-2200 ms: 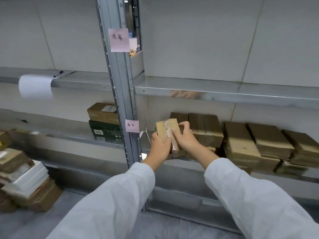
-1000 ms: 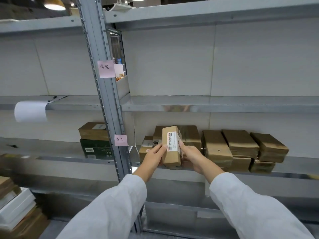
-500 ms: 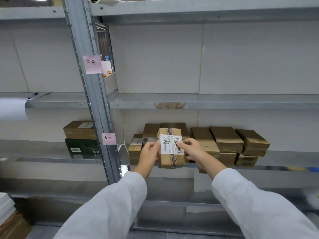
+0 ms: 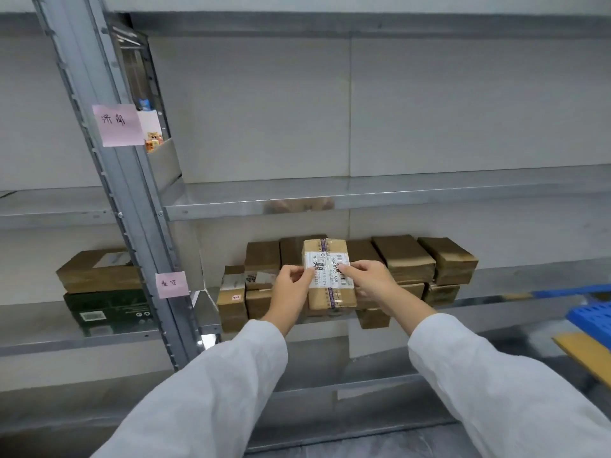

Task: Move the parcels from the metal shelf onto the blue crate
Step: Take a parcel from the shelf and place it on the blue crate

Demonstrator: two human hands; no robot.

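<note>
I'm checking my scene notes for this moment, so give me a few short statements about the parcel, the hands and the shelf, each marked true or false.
1. Both hands hold one brown parcel. True: the left hand and right hand grip its sides.
2. The parcel's white shipping label faces the camera. True.
3. The held parcel is the last one on the metal shelf. False: stacked brown parcels remain behind it.
4. The blue crate is at the far left. False: it shows at the right edge.
5. Two pink sticky notes are on the shelf upright. True.
</note>
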